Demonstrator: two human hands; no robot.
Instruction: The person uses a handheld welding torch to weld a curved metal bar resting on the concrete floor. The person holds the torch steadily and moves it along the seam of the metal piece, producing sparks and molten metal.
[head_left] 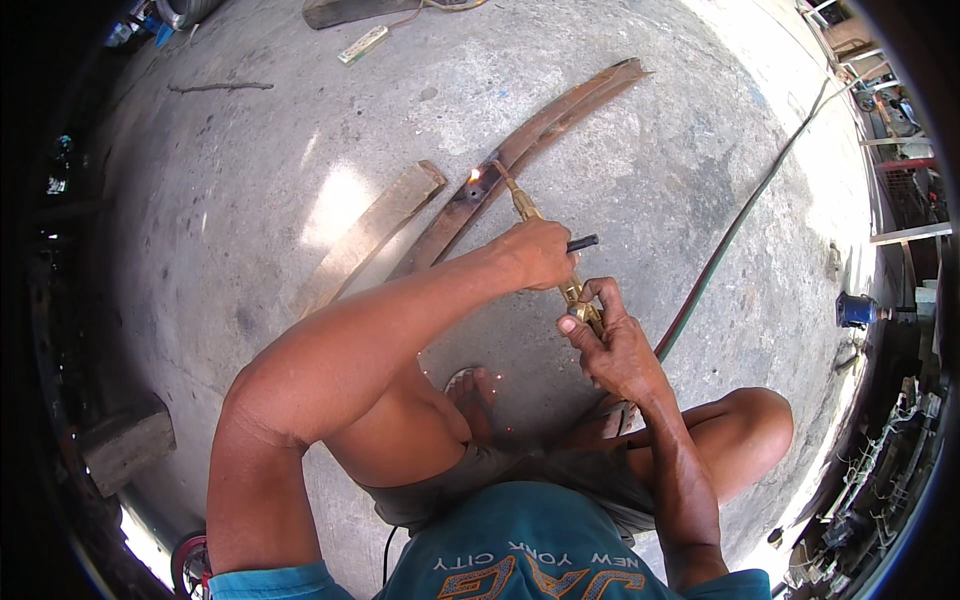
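A brass cutting torch (525, 205) slants across the middle, its tip over a long rusty steel channel (555, 117) on the concrete floor. Orange flame and glow show at the steel near the tip, next to a dark hole. My left hand (540, 254) is wrapped round the torch's front part; a short black rod (582, 242) sticks out to the right by its fingers. Lower down, my right hand (617, 347) grips the brass valve end, thumb and forefinger at a knob. Some sparks lie near my sandalled feet.
A wooden block (370, 235) lies left of the steel. Dark green and red hoses (735, 225) run from my right hand to the far right. A blue can-like object (855, 310) stands at right, near piled scrap (880, 470). Another block (128, 447) sits at left.
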